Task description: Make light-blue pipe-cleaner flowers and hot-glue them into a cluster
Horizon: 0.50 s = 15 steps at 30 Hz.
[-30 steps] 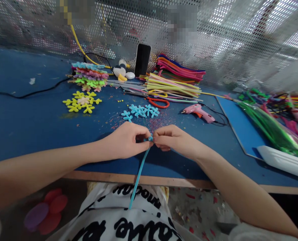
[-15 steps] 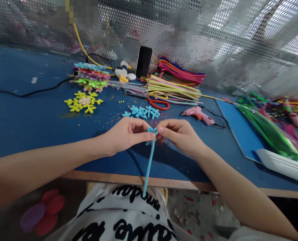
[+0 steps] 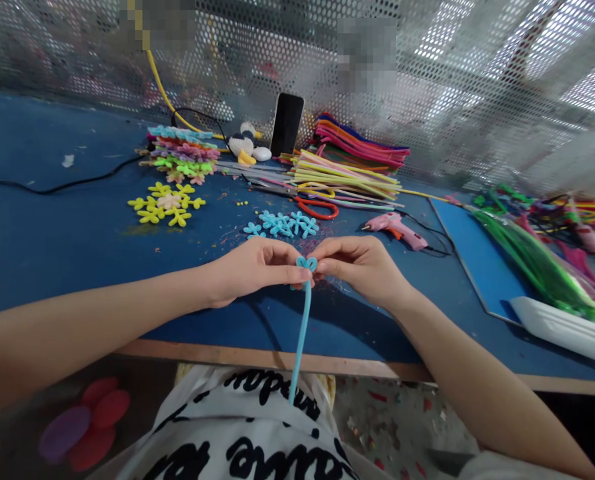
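Between my two hands is a light blue pipe cleaner (image 3: 301,340), looped at the top into small petals, its straight tail hanging down past the table edge. My left hand (image 3: 257,270) pinches the looped part between thumb and fingers. From the other side, my right hand (image 3: 360,270) closes its thumb and fingertips on the right petal. Just beyond my hands lie several finished light blue pipe cleaner flowers (image 3: 280,224). Farther left is a yellow snowflake shape (image 3: 150,212) with a pale pink centre.
Behind are a stack of coloured flower shapes (image 3: 182,155), a phone (image 3: 287,125), and bundled pipe cleaners (image 3: 347,175). Red-handled scissors (image 3: 322,211) and a pink glue gun (image 3: 396,229) lie nearer. To the right are a blue board (image 3: 457,247), a green bag (image 3: 542,267) and a white tray (image 3: 562,330).
The looped top has shifted slightly down and its petals show more openly. The hanging tail has swung a little to the right. My right fingers have moved slightly around the petal.
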{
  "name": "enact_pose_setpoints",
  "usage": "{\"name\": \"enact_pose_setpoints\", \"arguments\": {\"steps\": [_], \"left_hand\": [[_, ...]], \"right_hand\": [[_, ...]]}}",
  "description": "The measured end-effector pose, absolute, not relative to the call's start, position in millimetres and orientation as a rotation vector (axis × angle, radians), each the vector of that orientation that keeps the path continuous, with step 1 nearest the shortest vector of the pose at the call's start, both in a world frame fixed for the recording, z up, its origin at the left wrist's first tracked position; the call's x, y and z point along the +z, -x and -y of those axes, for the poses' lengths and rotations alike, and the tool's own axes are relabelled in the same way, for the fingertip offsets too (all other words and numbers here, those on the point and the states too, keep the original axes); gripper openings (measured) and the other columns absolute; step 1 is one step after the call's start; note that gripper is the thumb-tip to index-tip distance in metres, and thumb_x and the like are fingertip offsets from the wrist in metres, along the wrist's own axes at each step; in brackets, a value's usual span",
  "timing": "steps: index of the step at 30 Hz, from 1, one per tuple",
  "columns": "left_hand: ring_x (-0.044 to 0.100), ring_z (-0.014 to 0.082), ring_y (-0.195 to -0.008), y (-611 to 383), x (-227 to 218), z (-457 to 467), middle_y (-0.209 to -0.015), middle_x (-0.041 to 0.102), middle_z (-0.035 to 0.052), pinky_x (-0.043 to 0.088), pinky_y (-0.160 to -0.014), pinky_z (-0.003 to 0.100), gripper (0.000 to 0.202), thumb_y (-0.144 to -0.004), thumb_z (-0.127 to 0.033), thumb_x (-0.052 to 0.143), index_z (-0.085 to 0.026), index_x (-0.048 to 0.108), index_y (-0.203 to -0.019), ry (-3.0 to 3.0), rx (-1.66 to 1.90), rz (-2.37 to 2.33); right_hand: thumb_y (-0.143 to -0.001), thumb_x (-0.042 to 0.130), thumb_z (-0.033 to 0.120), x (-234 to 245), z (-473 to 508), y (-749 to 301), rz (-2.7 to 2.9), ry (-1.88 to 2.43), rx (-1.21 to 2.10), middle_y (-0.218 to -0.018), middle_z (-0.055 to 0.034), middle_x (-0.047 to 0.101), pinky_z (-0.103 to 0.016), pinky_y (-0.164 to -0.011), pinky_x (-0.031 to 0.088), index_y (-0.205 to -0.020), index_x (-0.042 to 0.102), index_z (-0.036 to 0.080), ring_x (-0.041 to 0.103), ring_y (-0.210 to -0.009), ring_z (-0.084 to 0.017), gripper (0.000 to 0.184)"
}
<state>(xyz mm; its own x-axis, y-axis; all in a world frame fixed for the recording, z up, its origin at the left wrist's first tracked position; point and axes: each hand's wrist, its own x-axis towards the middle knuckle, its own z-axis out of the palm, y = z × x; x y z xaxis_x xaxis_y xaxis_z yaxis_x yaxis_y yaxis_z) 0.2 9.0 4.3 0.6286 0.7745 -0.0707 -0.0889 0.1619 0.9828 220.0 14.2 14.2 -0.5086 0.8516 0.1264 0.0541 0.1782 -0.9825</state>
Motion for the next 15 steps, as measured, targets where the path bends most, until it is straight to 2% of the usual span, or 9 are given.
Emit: {"name": "enact_pose_setpoints", "arguments": {"steps": [9,13,15], "left_hand": [[0.072,0.0141,-0.081,-0.3,3.2,-6.5,-0.073,0.076,0.0018,0.05,-0.079,0.024,0.016,-0.078,-0.022,0.079,-0.015,0.069,-0.067,-1.262,0.613,-0.631],[0.068,0.0127,-0.077,-1.6,2.7,-6.0,-0.077,0.076,0.0018,0.048,-0.077,0.024,0.013,-0.074,-0.023,0.082,-0.016,0.073,-0.07,-1.279,0.677,-0.68],[0.062,0.0108,-0.071,-2.2,1.3,-6.3,-0.073,0.073,-0.0004,0.046,-0.071,0.023,0.012,-0.073,-0.025,0.084,-0.017,0.076,-0.072,-1.269,0.782,-0.733]], "right_hand": [[-0.081,0.081,0.023,15.3,-13.5,-217.7,1.917,0.758,1.316,-0.077,-0.0043,0.074,-0.024,-0.063,0.056,-0.084,0.081,0.019,0.067,-0.066,-0.012,0.005],[-0.081,0.081,0.031,15.1,-13.1,-217.3,1.841,0.859,1.367,-0.076,-0.0046,0.074,-0.026,-0.063,0.056,-0.083,0.079,0.017,0.067,-0.065,-0.013,0.014],[-0.08,0.082,0.036,13.9,-12.7,-216.7,1.736,0.924,1.37,-0.079,-0.0045,0.075,-0.027,-0.068,0.057,-0.09,0.079,0.018,0.068,-0.068,-0.014,0.022]]}}
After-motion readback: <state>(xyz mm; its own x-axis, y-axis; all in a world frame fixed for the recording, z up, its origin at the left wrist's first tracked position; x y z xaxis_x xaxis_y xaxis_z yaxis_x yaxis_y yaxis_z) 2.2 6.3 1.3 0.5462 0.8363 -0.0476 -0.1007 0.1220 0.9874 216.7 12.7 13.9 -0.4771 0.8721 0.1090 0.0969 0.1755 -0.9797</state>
